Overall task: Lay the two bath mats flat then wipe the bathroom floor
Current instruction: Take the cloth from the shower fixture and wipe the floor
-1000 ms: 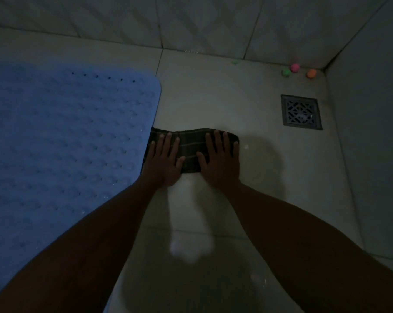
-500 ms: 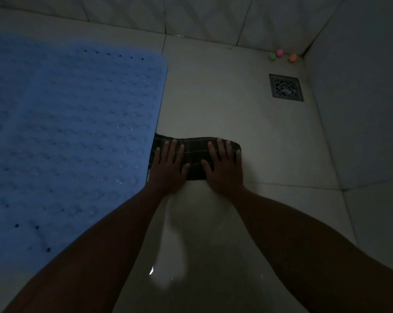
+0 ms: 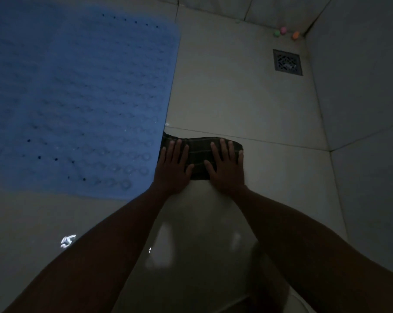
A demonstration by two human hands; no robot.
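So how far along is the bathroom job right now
One blue bath mat already lies flat; no second mat is in view. Wiping is in hand: the left hand and right hand press flat on a dark plaid cloth beside the mat. The floor toward the drain looks left.

Bath mat (image 3: 78,98) blue, bumpy circle texture, few dark dots. Cloth (image 3: 199,159) dark plaid. Floor (image 3: 236,105) pale beige tile. Drain grate (image 3: 287,62) grey lattice. Corner balls (image 3: 283,30): green, pink, orange.
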